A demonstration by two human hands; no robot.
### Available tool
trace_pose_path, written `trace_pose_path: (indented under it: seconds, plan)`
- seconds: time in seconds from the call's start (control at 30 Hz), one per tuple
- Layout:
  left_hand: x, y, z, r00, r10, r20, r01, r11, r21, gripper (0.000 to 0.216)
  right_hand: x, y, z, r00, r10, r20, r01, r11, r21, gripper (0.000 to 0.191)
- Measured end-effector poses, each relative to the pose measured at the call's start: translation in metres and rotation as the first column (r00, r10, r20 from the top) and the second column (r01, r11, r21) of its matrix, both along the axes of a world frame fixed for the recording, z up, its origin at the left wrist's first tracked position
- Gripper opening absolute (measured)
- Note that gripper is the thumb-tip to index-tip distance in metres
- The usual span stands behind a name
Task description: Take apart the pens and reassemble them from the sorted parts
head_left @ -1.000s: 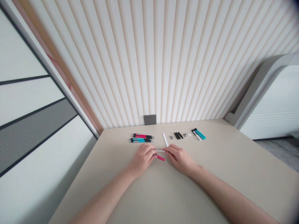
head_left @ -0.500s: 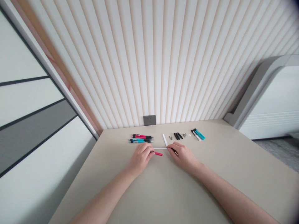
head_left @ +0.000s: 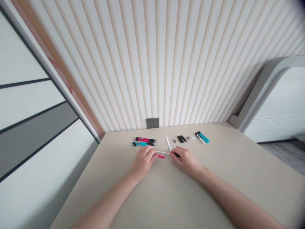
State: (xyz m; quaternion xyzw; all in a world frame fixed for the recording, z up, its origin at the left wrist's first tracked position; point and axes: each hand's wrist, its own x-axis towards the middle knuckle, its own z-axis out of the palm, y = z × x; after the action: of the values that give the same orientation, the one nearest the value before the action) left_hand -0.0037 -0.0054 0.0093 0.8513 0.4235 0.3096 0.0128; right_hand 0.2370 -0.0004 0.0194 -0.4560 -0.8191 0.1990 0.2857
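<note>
Refill (head_left: 162, 152) spans left hand (head_left: 143, 161), gripping pink barrel (head_left: 161, 156), and right hand (head_left: 187, 160).

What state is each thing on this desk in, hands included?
Left hand: shut on pink barrel.
Right hand: shut on white refill.
Assembled pens: lying side by side.
White tube: loose, lying flat.
Black grips: loose, lying flat.
Teal barrels: loose, side by side.
Wall socket: nothing plugged in.
</note>
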Motion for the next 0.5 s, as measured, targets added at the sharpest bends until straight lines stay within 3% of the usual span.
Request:
trace_pose_path:
  seconds: [0.13, 0.2, 0.37, 0.5]
  plan:
    - [-0.001, 0.0, -0.002, 0.999, 0.024, 0.026, -0.025, 0.999, 0.027, 0.011, 0.003, 0.003, -0.003, 0.999, -0.045, -0.001, 0.045, 0.999, 0.009, 0.022]
    - [-0.001, 0.0, -0.003, 0.997, 0.057, 0.048, -0.058, 0.998, 0.03, 0.012, 0.007, 0.007, -0.003, 0.991, -0.129, 0.02, 0.128, 0.991, 0.031, 0.023]
    - [-0.002, 0.0, -0.004, 0.998, 0.062, 0.022, -0.062, 0.998, -0.001, 0.012, 0.02, 0.016, -0.002, 0.898, -0.419, 0.132, 0.404, 0.906, 0.128, 0.023]
    - [-0.001, -0.001, -0.004, 0.998, 0.051, -0.023, -0.051, 0.999, -0.006, 0.012, 0.021, 0.018, -0.004, 0.851, -0.471, 0.234, 0.445, 0.882, 0.154, 0.026]
